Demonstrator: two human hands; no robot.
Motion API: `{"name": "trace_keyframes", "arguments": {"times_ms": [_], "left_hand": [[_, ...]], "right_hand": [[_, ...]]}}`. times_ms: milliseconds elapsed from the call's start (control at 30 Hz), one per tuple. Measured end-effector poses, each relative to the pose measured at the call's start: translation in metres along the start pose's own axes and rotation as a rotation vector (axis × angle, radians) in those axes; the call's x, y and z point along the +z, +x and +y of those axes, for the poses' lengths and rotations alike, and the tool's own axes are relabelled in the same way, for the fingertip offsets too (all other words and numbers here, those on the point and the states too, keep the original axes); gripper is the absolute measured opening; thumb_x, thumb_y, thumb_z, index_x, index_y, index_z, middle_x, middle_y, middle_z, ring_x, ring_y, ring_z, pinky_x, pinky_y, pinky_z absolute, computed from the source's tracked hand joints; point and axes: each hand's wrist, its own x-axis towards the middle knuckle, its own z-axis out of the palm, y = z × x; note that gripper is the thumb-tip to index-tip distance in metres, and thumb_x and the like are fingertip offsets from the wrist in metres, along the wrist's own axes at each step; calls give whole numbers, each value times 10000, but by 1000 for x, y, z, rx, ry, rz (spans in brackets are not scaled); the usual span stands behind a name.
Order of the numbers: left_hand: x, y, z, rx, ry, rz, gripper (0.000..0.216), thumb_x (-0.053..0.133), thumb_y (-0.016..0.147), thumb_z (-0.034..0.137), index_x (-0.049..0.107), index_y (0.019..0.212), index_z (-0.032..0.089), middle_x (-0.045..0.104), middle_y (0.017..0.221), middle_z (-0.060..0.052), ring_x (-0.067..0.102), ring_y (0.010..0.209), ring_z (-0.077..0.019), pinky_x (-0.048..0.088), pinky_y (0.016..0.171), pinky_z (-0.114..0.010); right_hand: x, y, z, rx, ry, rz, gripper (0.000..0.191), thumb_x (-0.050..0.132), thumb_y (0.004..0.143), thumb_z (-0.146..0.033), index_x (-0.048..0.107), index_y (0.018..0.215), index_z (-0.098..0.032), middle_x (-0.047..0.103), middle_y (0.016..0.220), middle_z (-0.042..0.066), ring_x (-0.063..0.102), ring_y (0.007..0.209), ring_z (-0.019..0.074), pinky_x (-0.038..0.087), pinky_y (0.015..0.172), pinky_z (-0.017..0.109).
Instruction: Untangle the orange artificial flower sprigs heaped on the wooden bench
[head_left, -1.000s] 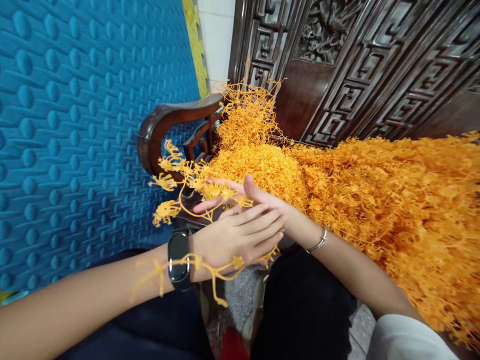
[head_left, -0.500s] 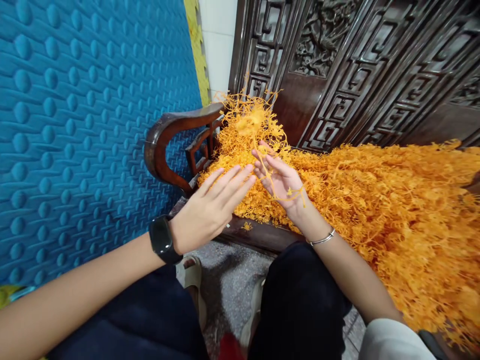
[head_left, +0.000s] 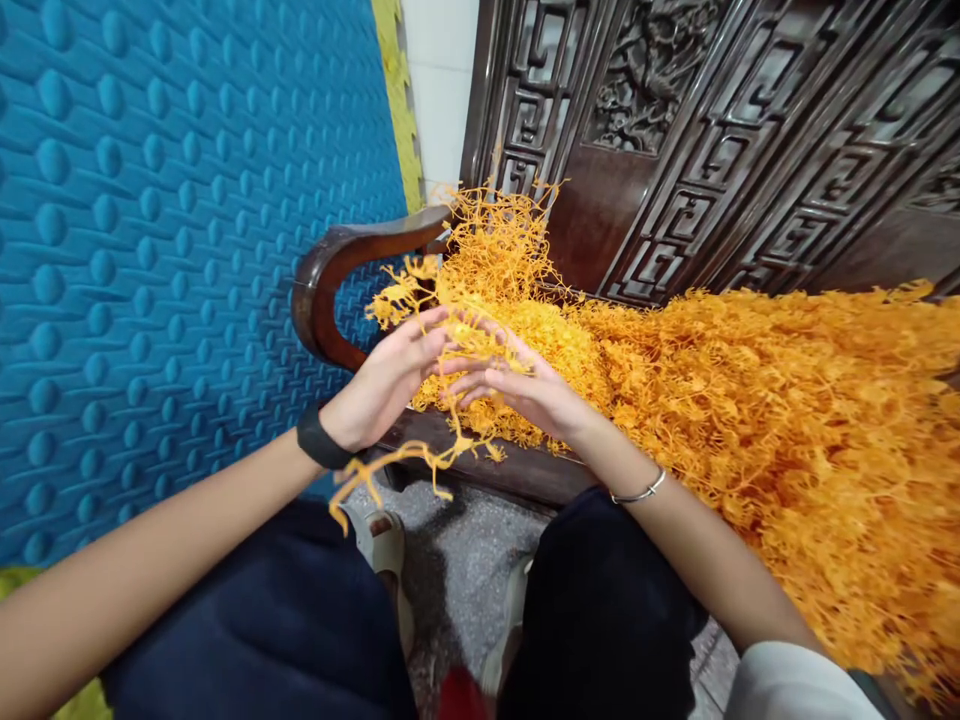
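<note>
"While both hands are near the middle of the frame, what is between them?"

"One branching orange piece (head_left: 459, 441). Its clustered part is up among the fingers, and a thin, forked end hangs toward the lower middle, seen over the front of the dark wooden bench (head_left: 517, 475)."

"How are the fingers of the left hand (head_left: 382, 385)?"

"Curved, with the thumb toward the strands. I cannot tell whether they are clamped on the piece, since the tips are lost among it. A black wristband (head_left: 322, 440) sits below."

"And the right hand (head_left: 544, 400)?"

"It reaches in from the right, a silver bangle (head_left: 641, 492) on the wrist. Its fingers stretch leftward, slightly apart, with orange strands across the front of them."

"What is around them?"

"A large orange pile (head_left: 780, 400) spreads along the bench from the centre to the right edge, with a brighter mound (head_left: 559, 340) just behind the hands. A curved armrest (head_left: 330, 262) is left of centre, a carved backrest (head_left: 652, 80) fills the upper right, and a studded blue mat (head_left: 150, 250) (edged in yellow at the top) takes the left side. Pale sandals (head_left: 388, 548) rest on a speckled floor (head_left: 465, 530) at bottom centre."
</note>
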Motion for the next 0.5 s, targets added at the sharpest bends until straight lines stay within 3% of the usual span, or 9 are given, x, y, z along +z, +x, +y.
{"name": "trace_keyframes", "arguments": {"times_ms": [167, 367, 500], "left_hand": [[1, 3, 7, -55, -33, 113, 527, 506, 773, 589, 586, 1097, 182, 626, 1109, -95, 574, 1045, -244, 468, 865, -376], [-5, 10, 6, -79, 73, 315, 371, 578, 749, 476, 595, 1010, 213, 634, 861, -11, 575, 728, -132, 460, 678, -269], [-7, 9, 4, -195, 163, 191, 300, 677, 690, 345, 617, 932, 180, 547, 658, 38, 483, 561, -80, 398, 565, -220]], "right_hand": [[-5, 0, 4, 20, -111, -54, 763, 696, 708, -284, 304, 1362, -302, 616, 1135, 65, 614, 1024, 198, 480, 912, 388], [-10, 1, 4, -110, -372, -3, 559, 733, 669, -269, 528, 1189, -288, 546, 1251, 22, 536, 1126, 168, 419, 1000, 352], [-8, 3, -1, -152, -326, 217, 387, 629, 768, -353, 545, 1131, -247, 590, 1155, 49, 617, 928, 144, 475, 889, 329]]}}
